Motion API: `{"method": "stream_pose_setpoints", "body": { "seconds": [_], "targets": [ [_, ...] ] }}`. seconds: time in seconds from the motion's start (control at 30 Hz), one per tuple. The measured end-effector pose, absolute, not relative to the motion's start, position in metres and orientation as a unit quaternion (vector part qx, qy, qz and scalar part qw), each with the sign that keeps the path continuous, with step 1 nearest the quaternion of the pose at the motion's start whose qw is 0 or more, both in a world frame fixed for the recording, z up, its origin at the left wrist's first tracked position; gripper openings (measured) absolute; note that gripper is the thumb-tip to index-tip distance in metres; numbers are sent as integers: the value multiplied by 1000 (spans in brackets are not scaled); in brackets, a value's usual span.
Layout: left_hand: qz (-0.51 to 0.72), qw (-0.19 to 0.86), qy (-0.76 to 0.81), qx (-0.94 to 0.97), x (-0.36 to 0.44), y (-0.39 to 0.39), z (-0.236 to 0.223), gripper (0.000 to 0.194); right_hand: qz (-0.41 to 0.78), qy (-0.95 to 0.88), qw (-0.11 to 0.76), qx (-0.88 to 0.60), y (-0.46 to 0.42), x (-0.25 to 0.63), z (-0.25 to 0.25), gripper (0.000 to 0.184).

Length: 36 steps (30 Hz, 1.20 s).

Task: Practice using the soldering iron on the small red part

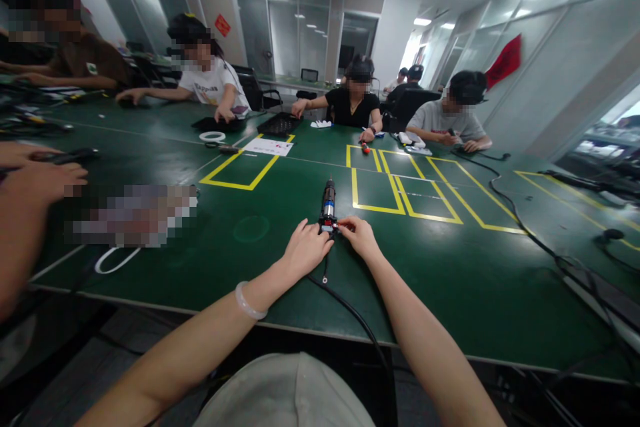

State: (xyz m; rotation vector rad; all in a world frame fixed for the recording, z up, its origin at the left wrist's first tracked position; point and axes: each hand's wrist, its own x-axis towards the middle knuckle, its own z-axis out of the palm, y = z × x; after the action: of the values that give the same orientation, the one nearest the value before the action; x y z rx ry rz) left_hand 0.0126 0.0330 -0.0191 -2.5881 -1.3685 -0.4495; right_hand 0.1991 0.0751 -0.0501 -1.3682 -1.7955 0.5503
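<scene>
Head view. A slender, screwdriver-like device (329, 203), with a blue band, a silver section and a fine tip, lies on the green bench (240, 263) directly before the wearer, its tip directed away. The left hand (311, 248) rests at the near end with fingers curled over its left side; how tightly this grip is closed cannot be told. The right hand (361, 237) meets the opposite side, thumb and forefinger drawn close together beside a small red part (329, 221); whether this grip encloses anything cannot be told. A short lead ending in a ring lug (325, 280) and a black cable (353, 313) lie nearer the wearer. The step in hand appears to be fine fingertip work at the device's near end; the next move calls for a steady left hand and a precise right-hand pinch.
</scene>
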Motion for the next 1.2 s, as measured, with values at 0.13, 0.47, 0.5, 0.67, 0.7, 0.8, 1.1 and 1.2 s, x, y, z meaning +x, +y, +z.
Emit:
{"method": "stream_pose_setpoints", "body": {
  "seconds": [0.13,0.47,0.5,0.67,0.7,0.8,1.1,1.2],
  "targets": [
    [-151,81,-461,-871,13,32,-19,31,227,-692,420,-541,73,196,-50,18],
    [-166,21,-502,-849,6,36,-9,46,207,-700,416,-541,70,198,-45,21],
    [-167,6,-526,-834,5,39,-7,46,208,-701,415,-542,70,198,-45,22],
    [-215,-22,-558,-801,-1,65,1,42,224,-697,409,-545,72,199,-46,25],
    [-224,-26,-534,-815,0,72,2,42,230,-695,412,-542,73,199,-47,26],
    [-216,-38,-424,-878,9,93,2,44,265,-689,423,-526,77,200,-52,29],
    [-136,1,-367,-920,32,110,-14,34,340,-644,478,-490,81,202,-59,26],
    [-135,10,-361,-923,22,105,-12,35,322,-646,473,-504,81,203,-57,24]
  ]
}}
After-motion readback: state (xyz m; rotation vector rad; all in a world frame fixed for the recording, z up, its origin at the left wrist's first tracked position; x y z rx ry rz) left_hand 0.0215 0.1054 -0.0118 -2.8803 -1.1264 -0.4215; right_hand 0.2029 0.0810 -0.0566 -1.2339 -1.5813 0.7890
